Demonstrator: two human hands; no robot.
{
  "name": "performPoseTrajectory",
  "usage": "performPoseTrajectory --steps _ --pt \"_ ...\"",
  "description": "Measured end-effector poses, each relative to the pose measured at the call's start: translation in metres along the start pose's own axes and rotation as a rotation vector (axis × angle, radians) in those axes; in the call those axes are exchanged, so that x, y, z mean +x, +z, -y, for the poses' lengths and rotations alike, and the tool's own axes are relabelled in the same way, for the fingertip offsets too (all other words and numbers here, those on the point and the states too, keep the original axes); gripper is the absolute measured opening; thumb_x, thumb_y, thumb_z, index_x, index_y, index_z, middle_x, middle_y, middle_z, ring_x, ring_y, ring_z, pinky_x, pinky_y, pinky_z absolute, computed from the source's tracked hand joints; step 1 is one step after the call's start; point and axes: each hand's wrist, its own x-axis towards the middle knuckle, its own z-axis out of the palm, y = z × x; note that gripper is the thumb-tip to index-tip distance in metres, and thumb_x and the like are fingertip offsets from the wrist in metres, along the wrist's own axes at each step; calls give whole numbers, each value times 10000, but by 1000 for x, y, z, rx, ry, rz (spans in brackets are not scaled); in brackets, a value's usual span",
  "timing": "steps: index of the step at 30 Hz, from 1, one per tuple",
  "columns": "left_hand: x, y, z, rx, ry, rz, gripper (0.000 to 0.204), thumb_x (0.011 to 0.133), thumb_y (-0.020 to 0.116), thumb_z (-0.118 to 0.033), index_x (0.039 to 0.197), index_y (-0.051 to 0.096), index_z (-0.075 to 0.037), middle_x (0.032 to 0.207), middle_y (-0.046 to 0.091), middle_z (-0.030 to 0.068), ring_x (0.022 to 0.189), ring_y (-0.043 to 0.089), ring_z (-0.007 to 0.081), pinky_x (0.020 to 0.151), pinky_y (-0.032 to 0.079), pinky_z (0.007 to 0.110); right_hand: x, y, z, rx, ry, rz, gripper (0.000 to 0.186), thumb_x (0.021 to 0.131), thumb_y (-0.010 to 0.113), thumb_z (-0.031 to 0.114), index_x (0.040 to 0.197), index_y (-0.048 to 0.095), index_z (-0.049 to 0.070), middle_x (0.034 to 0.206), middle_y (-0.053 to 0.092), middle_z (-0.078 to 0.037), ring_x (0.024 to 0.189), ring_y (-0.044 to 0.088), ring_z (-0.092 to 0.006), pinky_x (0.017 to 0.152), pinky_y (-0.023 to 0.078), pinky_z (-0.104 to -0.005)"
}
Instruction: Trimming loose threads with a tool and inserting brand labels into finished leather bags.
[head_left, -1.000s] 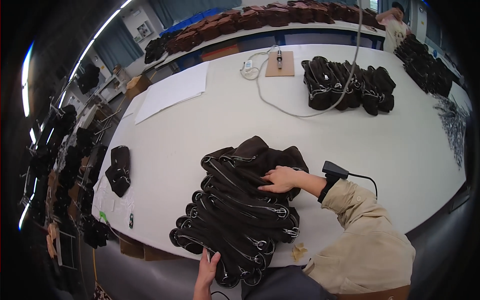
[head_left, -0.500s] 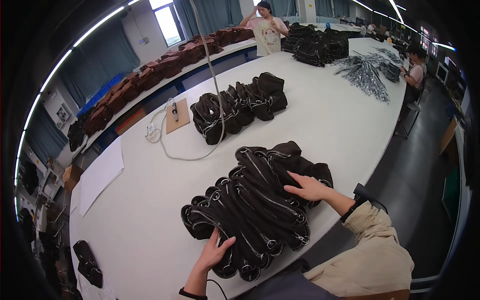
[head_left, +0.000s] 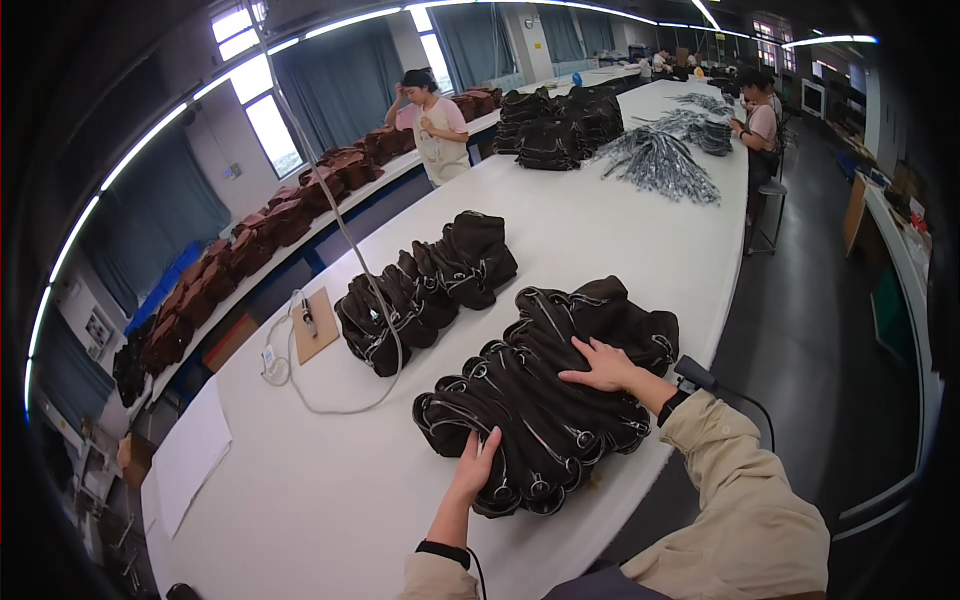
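With the right hand (head_left: pixel 603 367) spread and left hand (head_left: pixel 470 472) unclear in grip, 1 pile (head_left: pixel 535 392) sits gathered between the fingers, the 2nd pile (head_left: pixel 428 292) untouched beyond.

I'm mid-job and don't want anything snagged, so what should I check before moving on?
1. Right hand on the near dark bundle: ok, fingers spread on top.
2. Left hand at the bundle: ok, against its left end.
3. Left hand's grip: cannot tell, fingers partly hidden.
4. Grey cable apart from near dark bundle: ok.
5. Cable clear of the second dark bundle in view: not ok, crosses in front.
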Motion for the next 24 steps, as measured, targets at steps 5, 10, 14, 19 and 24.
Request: performPoseTrajectory --steps 5,10,14,19,24 --pt "-52 -31 -8 443 15 45 785 847 611 -518 1416 352 -43 1305 530 198 1175 540 330 978 412 377 -48 -46 -28 -164 23 7 1074 686 387 881 1487 249 178 1441 393 -140 1376 281 -338 1076 -8 -676" --pt "-121 -48 47 757 251 -49 833 787 727 -339 1418 306 6 1296 520 216 1177 531 338 956 433 378 -75 -36 -48 1 100 -26 1104 669 453 863 1493 220 167 1506 294 -112 1415 169 -337 1062 3 -697" --pt "-96 -27 124 398 376 60 831 769 709 -252 1461 272 -105 1176 601 203 1062 594 371 899 466 403 -88 -20 -38 50 -20 85 1213 614 586 823 1512 101 166 1557 107 -156 1423 47 -403 1055 64 -694" --pt "-49 -3 87 754 277 -143 690 809 594 -120 1441 315 -123 1221 568 217 1024 567 417 822 475 453 -71 3 -22 -100 8 -55 1110 649 604 781 1502 179 211 1513 226 -182 1382 170 -438 1026 143 -707" --pt "38 -35 38 802 -35 -43 808 772 661 -234 1473 260 -252 1210 594 163 1011 610 368 832 493 427 5 -5 -2 -96 -22 -85 1062 680 586 763 1496 205 201 1514 244 -171 1390 183 -415 1025 102 -731"
